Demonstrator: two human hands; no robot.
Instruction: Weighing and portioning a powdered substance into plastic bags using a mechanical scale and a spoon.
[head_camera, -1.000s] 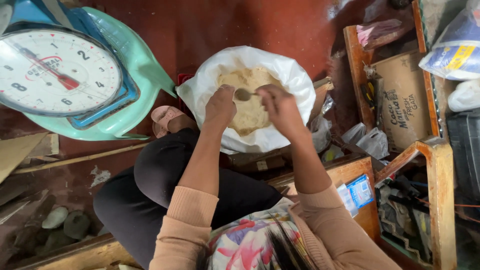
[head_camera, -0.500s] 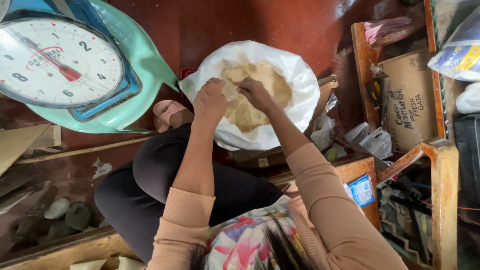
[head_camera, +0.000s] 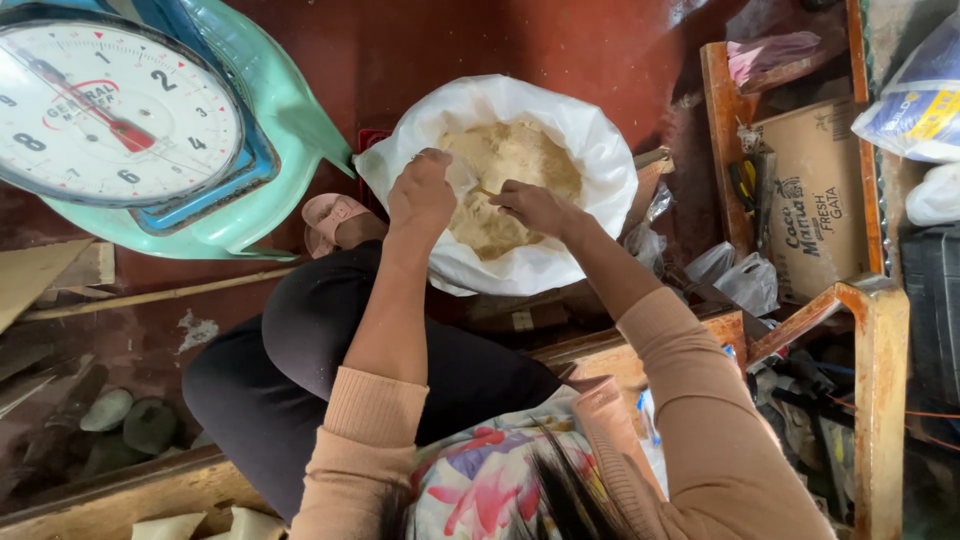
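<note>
A seated person, seen from overhead, works both hands in a white sack of pale tan powder standing open on the dark red floor at upper centre of the frame. The left hand is closed over the sack's near rim at its left side, fingers curled on the white plastic. The right hand lies just inside the mouth, over the powder, fingers drawn together; whether it grips anything cannot be told. At upper left sits a scale with a round white dial, red needle and black numerals, set in a blue frame on a mint-green body. At upper right a brown carton, a flat rectangle printed in dark ink, lies inside a wooden rack, with a pink wrapper above it. A blue, white and yellow bag fills the top right corner, a white bag just below it. Clear plastic bags lie crumpled between sack and carton. A small blue and white packet shows right of centre, beside the right forearm. The person wears peach sleeves and black trousers, with a pink sandal just left of the sack.
</note>
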